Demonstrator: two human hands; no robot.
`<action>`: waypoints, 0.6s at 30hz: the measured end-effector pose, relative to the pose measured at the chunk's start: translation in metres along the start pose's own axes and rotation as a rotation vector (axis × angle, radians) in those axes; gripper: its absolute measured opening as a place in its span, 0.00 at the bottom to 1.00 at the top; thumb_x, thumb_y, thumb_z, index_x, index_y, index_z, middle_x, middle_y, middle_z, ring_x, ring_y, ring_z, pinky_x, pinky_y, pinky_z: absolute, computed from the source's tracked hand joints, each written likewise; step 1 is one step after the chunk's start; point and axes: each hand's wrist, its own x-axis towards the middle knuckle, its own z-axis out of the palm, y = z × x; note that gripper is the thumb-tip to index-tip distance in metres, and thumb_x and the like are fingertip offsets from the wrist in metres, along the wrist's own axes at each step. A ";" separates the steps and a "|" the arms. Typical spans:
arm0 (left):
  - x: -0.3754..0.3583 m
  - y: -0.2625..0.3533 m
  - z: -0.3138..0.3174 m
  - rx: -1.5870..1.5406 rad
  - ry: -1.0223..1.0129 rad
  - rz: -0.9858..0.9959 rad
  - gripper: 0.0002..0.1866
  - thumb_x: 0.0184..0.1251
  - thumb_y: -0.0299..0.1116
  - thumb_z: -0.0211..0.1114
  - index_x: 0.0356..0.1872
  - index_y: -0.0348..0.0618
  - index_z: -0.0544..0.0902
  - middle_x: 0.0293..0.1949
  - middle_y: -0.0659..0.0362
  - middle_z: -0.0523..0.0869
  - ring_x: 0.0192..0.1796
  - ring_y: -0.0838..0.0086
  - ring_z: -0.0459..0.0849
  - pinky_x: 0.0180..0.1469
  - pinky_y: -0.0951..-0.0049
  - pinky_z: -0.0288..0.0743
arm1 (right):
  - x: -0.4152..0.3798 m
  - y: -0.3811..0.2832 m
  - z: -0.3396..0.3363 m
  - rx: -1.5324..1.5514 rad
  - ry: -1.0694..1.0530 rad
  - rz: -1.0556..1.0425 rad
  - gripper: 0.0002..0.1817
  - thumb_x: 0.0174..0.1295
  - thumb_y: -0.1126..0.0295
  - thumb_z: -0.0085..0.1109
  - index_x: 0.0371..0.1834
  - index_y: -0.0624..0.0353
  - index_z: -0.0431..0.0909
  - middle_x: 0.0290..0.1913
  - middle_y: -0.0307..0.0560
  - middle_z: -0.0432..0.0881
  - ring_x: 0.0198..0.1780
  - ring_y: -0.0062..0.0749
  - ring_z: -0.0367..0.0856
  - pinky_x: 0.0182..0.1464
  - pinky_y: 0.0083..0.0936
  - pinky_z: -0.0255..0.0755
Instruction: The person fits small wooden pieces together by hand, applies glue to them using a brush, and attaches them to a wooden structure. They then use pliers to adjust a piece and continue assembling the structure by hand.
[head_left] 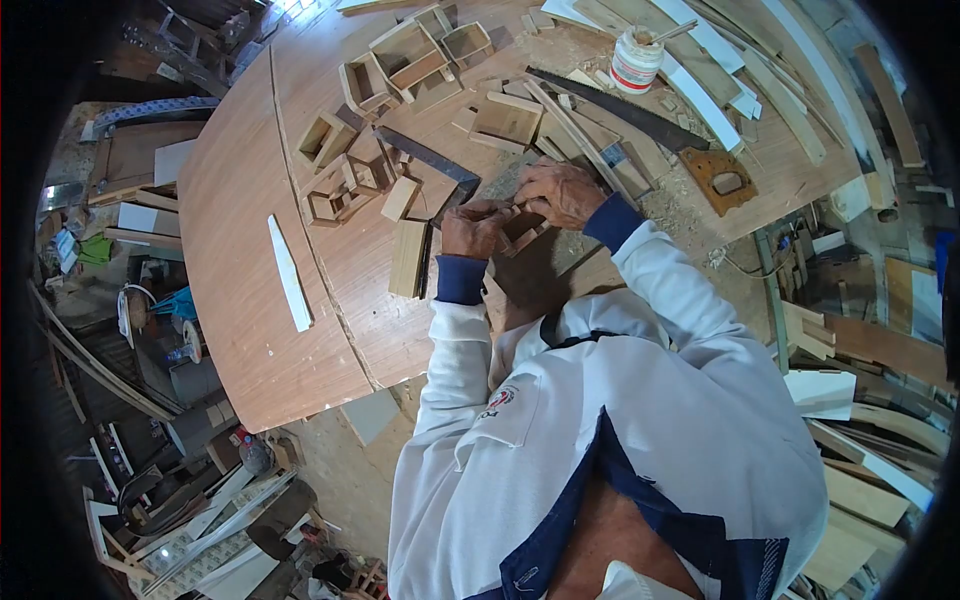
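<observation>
Near the front of the table, a small wooden box [524,238] sits between my two hands. My left hand [474,229] closes on its left side with bent fingers. Curled over its upper right edge is my right hand [563,193]; the fingertips of both hands nearly meet. My hands hide part of the box. Just left of my left hand stand a pale wood block [407,258] and a smaller block [401,198]. A dark metal square [430,158] lies beyond that hand. Past my right hand rest an open wooden box [505,121] and a long wood strip [575,130].
A handsaw [718,180] lies to the right, below a white jar [637,60] with a stick in it. Several small wooden boxes [408,55] and frames [342,190] stand at the back left. A white pointed strip [287,270] lies left. Wood pieces crowd the right edge.
</observation>
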 end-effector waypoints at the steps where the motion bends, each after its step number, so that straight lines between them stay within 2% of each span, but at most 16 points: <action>1: -0.001 0.003 0.000 0.000 0.000 0.000 0.08 0.59 0.28 0.66 0.36 0.34 0.87 0.26 0.58 0.86 0.22 0.80 0.79 0.25 0.79 0.71 | 0.000 0.000 0.000 0.000 0.001 0.000 0.08 0.52 0.71 0.60 0.35 0.54 0.84 0.42 0.39 0.80 0.51 0.38 0.74 0.55 0.33 0.70; 10: 0.002 0.003 -0.001 0.000 -0.018 -0.015 0.08 0.59 0.29 0.66 0.35 0.34 0.87 0.25 0.58 0.86 0.21 0.78 0.79 0.24 0.79 0.71 | 0.000 0.000 -0.001 0.026 -0.020 0.001 0.09 0.53 0.70 0.60 0.37 0.55 0.83 0.46 0.42 0.80 0.52 0.40 0.75 0.58 0.33 0.69; 16: 0.002 0.005 -0.001 0.060 -0.013 0.052 0.08 0.60 0.29 0.65 0.35 0.35 0.87 0.25 0.58 0.86 0.21 0.77 0.79 0.24 0.78 0.71 | -0.002 -0.001 -0.005 0.013 -0.022 0.012 0.11 0.53 0.71 0.60 0.40 0.55 0.82 0.47 0.45 0.80 0.54 0.41 0.74 0.59 0.35 0.68; 18: -0.001 0.012 -0.001 -0.016 -0.047 -0.026 0.08 0.60 0.29 0.65 0.36 0.35 0.87 0.25 0.58 0.86 0.20 0.78 0.79 0.25 0.78 0.71 | -0.002 0.003 -0.001 -0.017 0.086 -0.053 0.11 0.53 0.72 0.59 0.41 0.56 0.82 0.45 0.46 0.80 0.52 0.42 0.76 0.58 0.35 0.69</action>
